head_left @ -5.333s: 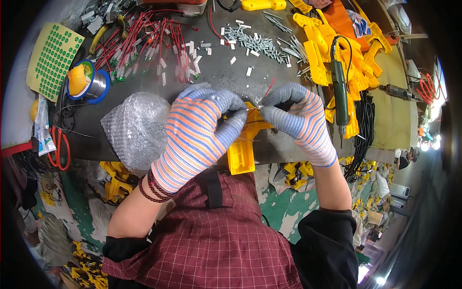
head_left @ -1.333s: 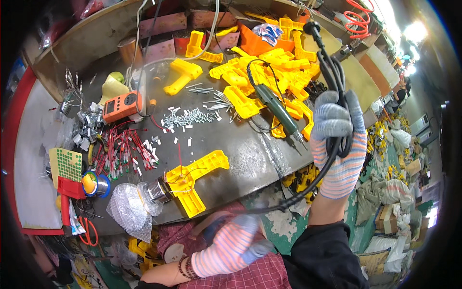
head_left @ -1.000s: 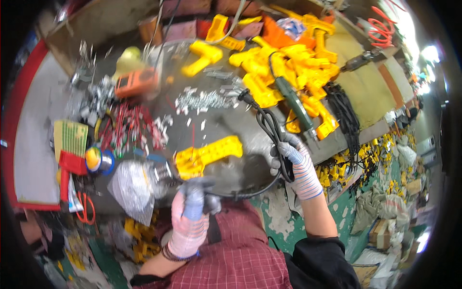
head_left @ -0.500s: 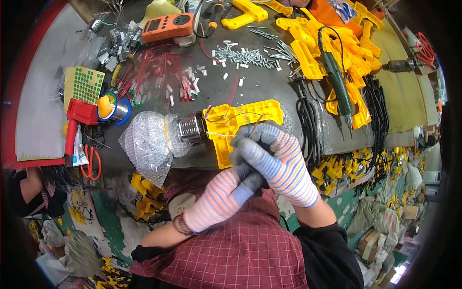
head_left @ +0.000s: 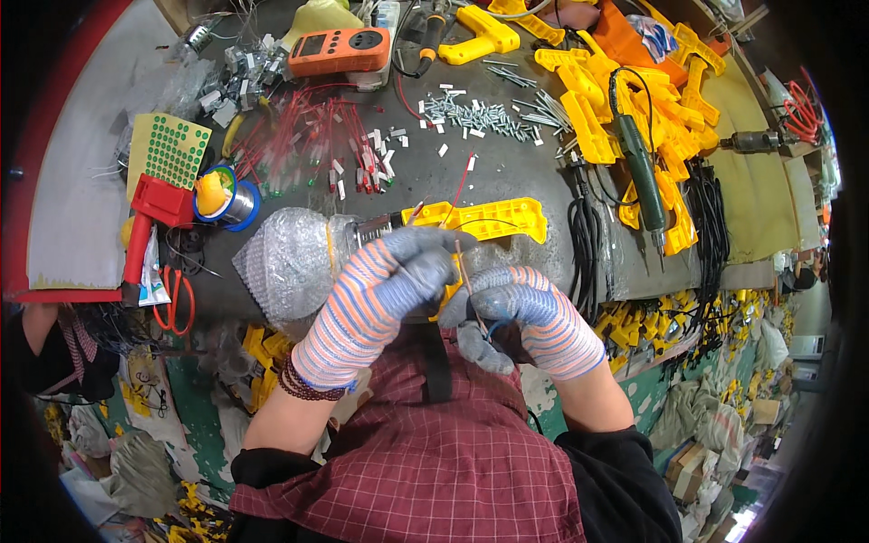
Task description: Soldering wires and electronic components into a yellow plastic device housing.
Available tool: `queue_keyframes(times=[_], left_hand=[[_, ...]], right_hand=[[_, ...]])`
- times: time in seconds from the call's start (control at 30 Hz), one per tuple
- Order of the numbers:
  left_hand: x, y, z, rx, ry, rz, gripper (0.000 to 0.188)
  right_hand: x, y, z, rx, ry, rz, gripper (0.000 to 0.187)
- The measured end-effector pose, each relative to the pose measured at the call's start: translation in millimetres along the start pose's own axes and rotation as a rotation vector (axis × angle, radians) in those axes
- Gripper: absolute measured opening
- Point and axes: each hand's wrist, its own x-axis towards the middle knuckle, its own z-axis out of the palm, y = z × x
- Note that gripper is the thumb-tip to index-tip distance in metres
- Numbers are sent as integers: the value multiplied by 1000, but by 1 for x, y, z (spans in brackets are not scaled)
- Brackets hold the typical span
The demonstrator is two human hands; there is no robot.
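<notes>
Both my hands wear grey-palmed gloves with striped backs. My left hand [head_left: 389, 290] is closed, its fingertips pressed together around the upper end of a thin brown wire [head_left: 461, 264]. Lower and to the right, my right hand [head_left: 529, 317] has its fingers curled around the wires, with a short blue wire [head_left: 496, 326] showing among them. Behind my hands lies a yellow plastic handle shell [head_left: 498, 219], partly covered by them. A metal cylinder [head_left: 371, 231] joins its left end, and bubble wrap [head_left: 288, 258] with a rubber band covers the part beyond.
Several screws [head_left: 480, 118] and red-wired lamps [head_left: 348, 145] lie behind. A green electric screwdriver [head_left: 639, 163], yellow shells [head_left: 593, 127] and black cords [head_left: 584, 240] are at right. Solder wire [head_left: 237, 206], red-handled scissors [head_left: 176, 308] and an orange meter [head_left: 339, 51] stand left and back.
My hands have come apart from being clasped together. The left has moved up and left in front of the shell, and the right has dropped slightly. Brown and blue wires now show between them.
</notes>
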Motion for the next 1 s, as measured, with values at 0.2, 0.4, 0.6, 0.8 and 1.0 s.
queue_keyframes(times=[0.2, 0.4, 0.6, 0.8, 1.0], left_hand=[[1, -4, 11, -15, 78, 99, 12], [-2, -10, 14, 252, 179, 248, 10], [-6, -11, 8, -392, 192, 38, 18], [-19, -1, 1, 1013, 388, 794, 19], [-16, -18, 18, 960, 400, 648, 26]], right_hand=[[2, 12, 2, 108, 55, -71, 42], [15, 34, 20, -696, 540, -474, 28], [6, 27, 19, -419, 522, -338, 9], [9, 21, 10, -330, 484, -289, 10], [13, 25, 3, -483, 420, -378, 15]])
